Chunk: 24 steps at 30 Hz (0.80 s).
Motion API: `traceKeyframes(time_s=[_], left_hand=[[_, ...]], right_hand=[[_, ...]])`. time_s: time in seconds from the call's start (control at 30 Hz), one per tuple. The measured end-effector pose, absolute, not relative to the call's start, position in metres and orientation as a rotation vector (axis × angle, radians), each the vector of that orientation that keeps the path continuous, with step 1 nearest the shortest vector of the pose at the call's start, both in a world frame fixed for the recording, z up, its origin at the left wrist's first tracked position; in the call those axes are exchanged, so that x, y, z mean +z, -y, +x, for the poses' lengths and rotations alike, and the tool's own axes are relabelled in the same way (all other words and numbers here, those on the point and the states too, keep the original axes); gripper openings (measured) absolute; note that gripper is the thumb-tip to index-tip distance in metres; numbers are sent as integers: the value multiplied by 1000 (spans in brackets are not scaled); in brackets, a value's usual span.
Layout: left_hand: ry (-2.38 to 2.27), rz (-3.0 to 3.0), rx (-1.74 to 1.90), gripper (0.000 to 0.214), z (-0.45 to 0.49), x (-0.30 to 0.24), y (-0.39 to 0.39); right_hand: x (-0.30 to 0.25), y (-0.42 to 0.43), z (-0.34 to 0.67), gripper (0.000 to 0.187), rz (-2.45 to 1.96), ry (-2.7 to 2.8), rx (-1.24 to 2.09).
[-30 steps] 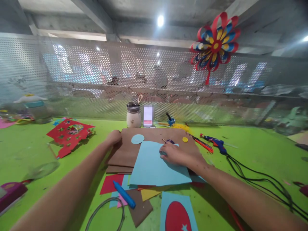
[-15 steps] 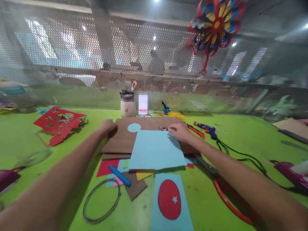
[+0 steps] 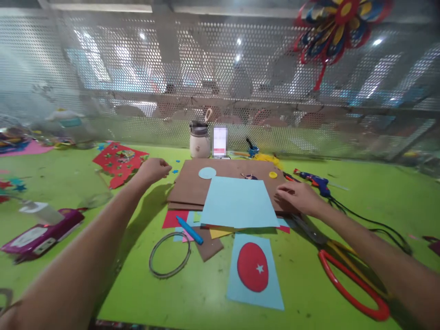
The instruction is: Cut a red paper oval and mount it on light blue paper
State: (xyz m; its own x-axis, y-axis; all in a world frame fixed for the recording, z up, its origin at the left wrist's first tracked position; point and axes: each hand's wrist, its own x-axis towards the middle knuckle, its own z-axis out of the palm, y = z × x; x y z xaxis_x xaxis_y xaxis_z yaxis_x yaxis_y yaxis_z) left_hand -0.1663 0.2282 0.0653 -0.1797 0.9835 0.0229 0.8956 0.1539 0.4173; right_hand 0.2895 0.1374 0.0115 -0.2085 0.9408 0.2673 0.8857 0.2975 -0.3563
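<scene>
left hand (image 3: pixel 155 169) hangs over the green desk (image 3: pixel 213 298), just left of the brown cardboard (image 3: pixel 187 188) and apart from it, fingers curled in close to each other; can't tell if the tips meet or pinch anything. small blue bits (image 3: pixel 175 171) lie between that hand and the cardboard, red cut-out paper (image 3: pixel 118 160) just beyond its wrist. right hand (image 3: pixel 299 197) is at the cardboard's right edge, fingers bent, tips pointing inward — contact and any grip unclear. cardboard lies flat mid-desk, with the light blue sheet (image 3: pixel 240 201) on it, sheet's near edge overhanging onto coloured scraps (image 3: pixel 177 218). also on the cardboard: pale blue circle (image 3: pixel 206 173) by the sheet's far left corner, yellow disc (image 3: pixel 272 175) far right, small dark piece (image 3: pixel 250 177) at the sheet's far edge, partly hidden. nearer side: blue marker (image 3: pixel 189 230) over the scraps, thin ring (image 3: pixel 151 261), light blue card (image 3: pixel 240 293) bearing a red oval and a pale star. scissors (image 3: pixel 319 238) lie under the right forearm, red handle toward the person; glue gun (image 3: pixel 314 181) beyond the right hand. behind the cardboard — white bottle (image 3: pixel 199 145) and lit phone (image 3: pixel 220 140), side by side.
</scene>
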Motion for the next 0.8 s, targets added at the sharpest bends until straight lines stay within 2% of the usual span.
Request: traceKeyframes(time_s=[0.17,0.23,0.33,0.43,0.6,0.7,0.8], left_hand=[[-2025,1913,150,28,-181,79,-176],[-2013,1989,96,33,-180,82,-149],[-1967,2102,51,23,-168,76,-99],[-1945,2157,0,29,-151,56,-56],[-2036,2288,6,18,-137,26,-39],[-2040,2263,34,16,-139,30,-39],[-1954,2167,233,18,-136,42,-35]], right_hand=[[18,-115,299,27,-1579,2074,152],[20,-107,307,28,-1598,2027,146],[21,-92,314,29,-1616,1994,176],[23,-79,310,28,-1596,2001,227],[29,-67,288,25,-1491,2043,267],[34,-57,269,23,-1386,2079,318],[42,-40,246,19,-1227,2121,439]])
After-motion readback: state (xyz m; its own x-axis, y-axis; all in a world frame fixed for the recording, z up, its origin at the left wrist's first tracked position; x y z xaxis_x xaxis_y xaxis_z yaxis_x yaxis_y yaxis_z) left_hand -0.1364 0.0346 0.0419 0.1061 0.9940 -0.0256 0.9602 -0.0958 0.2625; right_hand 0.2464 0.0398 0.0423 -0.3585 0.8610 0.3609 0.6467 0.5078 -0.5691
